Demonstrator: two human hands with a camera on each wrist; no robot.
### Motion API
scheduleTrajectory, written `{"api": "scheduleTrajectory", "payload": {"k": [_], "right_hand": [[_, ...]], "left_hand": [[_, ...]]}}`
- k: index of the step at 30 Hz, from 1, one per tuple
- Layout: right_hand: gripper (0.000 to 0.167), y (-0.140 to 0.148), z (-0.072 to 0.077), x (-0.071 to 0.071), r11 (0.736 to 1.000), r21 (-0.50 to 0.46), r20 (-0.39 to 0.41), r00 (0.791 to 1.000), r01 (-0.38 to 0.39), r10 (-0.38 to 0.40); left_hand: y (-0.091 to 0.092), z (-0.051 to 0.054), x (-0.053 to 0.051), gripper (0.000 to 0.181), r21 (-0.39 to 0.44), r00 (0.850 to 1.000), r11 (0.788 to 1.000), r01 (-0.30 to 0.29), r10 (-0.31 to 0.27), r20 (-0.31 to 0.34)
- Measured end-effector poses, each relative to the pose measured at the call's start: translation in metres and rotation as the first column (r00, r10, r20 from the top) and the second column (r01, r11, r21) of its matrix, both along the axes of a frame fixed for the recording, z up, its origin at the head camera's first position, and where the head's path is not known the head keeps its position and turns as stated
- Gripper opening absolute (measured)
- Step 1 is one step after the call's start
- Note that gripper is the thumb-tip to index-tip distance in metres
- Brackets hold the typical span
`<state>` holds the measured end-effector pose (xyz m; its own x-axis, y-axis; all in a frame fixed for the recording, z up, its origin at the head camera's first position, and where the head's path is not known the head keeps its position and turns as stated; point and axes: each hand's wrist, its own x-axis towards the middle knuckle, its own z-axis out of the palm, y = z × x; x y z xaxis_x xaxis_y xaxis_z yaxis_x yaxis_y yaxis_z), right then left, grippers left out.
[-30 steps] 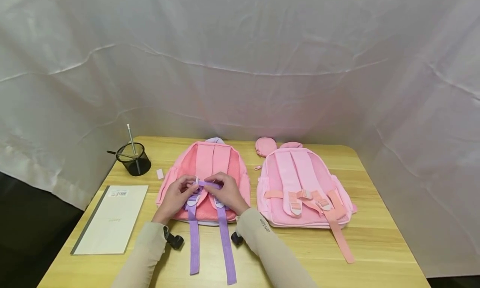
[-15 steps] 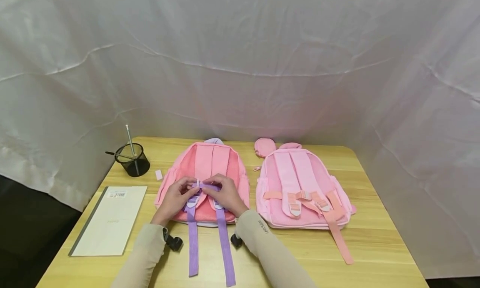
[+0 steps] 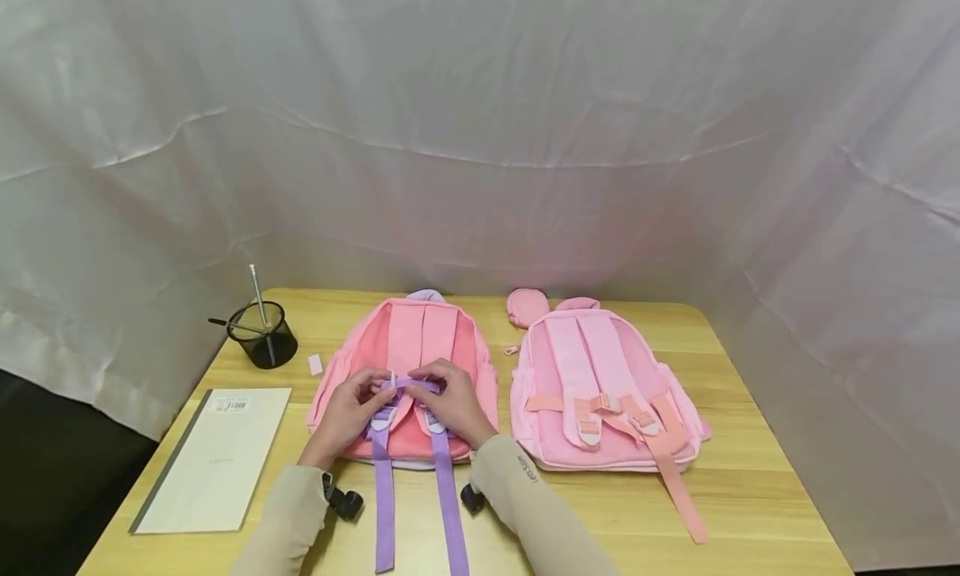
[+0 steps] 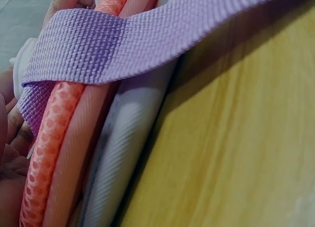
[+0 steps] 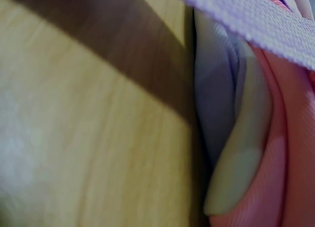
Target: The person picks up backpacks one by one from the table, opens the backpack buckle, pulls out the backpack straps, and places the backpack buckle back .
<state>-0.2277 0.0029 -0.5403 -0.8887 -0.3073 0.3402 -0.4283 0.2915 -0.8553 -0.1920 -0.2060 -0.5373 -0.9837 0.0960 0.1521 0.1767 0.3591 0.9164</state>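
Note:
A coral-pink backpack [image 3: 360,343] lies back side up on the table, its shoulder straps facing me. Over its lower middle my left hand [image 3: 347,411] pinches a small white buckle [image 3: 393,378] between thumb and fingers. Close by on the right, my right hand [image 3: 456,405] pinches a purple webbing strap [image 3: 414,383] that runs across to the buckle. Two long purple strap ends [image 3: 384,509] hang toward me over the bag's near edge. Purple webbing [image 4: 74,45] crosses the bag's edge in the left wrist view. The right wrist view mostly shows table and bag edge; fingertips are largely hidden.
A second, light-pink backpack [image 3: 555,443] lies at right, with a round pink pouch [image 3: 527,308] behind it. On the left are a white notebook [image 3: 210,463], a black mesh pen cup [image 3: 273,347] and a small pale tag [image 3: 315,364]. A grey curtain [image 3: 480,142] hangs behind.
The head view has tilted, so the whole scene sits slightly lower. Both hands stay over the buckle, with only small finger shifts on the purple strap.

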Motion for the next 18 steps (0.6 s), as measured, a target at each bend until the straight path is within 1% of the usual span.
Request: {"api": "scheduleTrajectory", "payload": {"k": [3,6,9,13,18], "right_hand": [[0.019,-0.0006,0.0001,0.0009,1.0,0.007,-0.012,1.0,-0.005,0.006],[0.02,-0.0013,-0.0001,0.0006,1.0,0.02,-0.013,1.0,-0.02,0.02],[0.02,-0.0024,-0.0009,0.0008,0.999,0.038,0.004,0.999,-0.038,0.037],[0.022,-0.0026,-0.0008,0.0016,0.998,0.041,0.027,0.999,-0.048,0.047],[0.023,0.001,-0.0018,0.0008,0.999,0.025,0.023,0.999,-0.031,0.031]], "left_hand": [[-0.0023,-0.0072,-0.0023,0.024,-0.008,1.0,1.0,0.001,-0.001,-0.016],[-0.004,-0.0075,-0.0028,0.025,-0.024,0.999,1.0,0.01,-0.011,-0.033],[-0.0049,-0.0056,-0.0008,0.026,-0.039,0.999,0.999,0.021,-0.023,-0.045],[-0.0061,-0.005,0.0006,0.025,-0.034,1.0,0.999,0.02,-0.021,-0.021],[-0.0034,-0.0061,-0.0015,0.024,-0.016,1.0,1.0,-0.009,0.01,0.017]]}}
